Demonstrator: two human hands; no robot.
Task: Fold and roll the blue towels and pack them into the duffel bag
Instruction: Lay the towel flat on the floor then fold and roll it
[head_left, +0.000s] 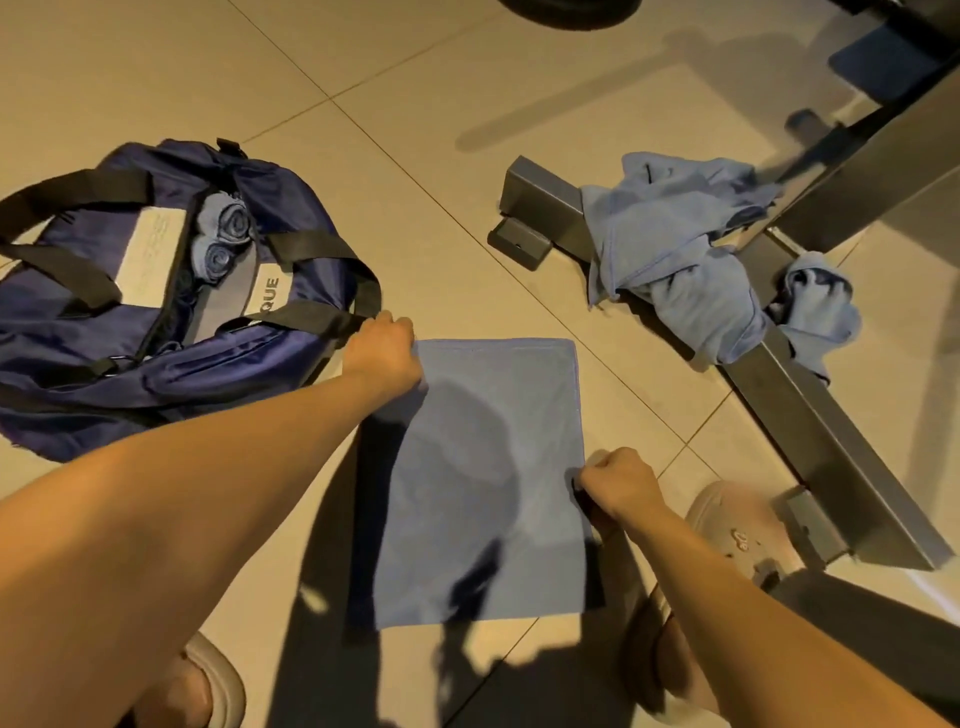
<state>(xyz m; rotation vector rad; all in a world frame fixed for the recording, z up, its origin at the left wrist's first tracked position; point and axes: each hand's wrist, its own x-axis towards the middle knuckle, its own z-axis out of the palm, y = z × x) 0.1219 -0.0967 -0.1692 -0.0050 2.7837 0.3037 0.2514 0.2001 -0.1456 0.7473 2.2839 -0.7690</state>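
A blue towel (483, 467) lies flat on the tiled floor as a folded rectangle. My left hand (383, 348) grips its far left corner. My right hand (618, 483) pinches its right edge about halfway down. The navy duffel bag (218, 358) sits open at the left, with two rolled blue towels (223, 239) standing inside it. A heap of loose blue towels (675, 249) is draped over a metal frame at the right.
The grey metal frame (810, 431) runs diagonally across the floor at the right, with a foot (519, 244) sticking out near the towel heap. My sandalled feet (737, 525) are at the bottom right and bottom left. The bag's black straps (322, 306) lie beside my left hand.
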